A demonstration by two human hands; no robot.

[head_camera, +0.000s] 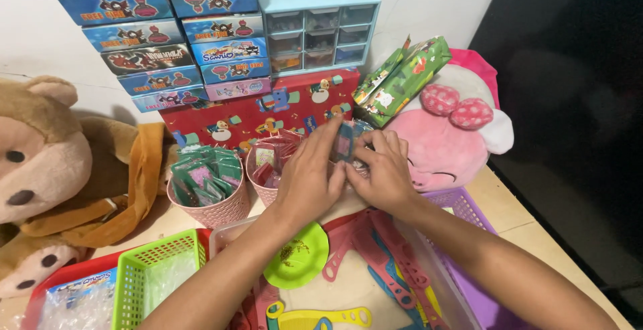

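My left hand and my right hand meet above a pink round basket full of small flat packets. Together they pinch one small dark-edged packet with a pink face, held upright between the fingertips. A second pink basket to the left holds several green-backed packets. Both forearms reach in from the bottom of the view over a clear plastic tub.
The clear tub holds a lime-green disc and pink and blue plastic strips. A green mesh basket and red tray sit lower left, a brown teddy bear left, a pink plush right, stacked boxes and a small blue drawer cabinet behind.
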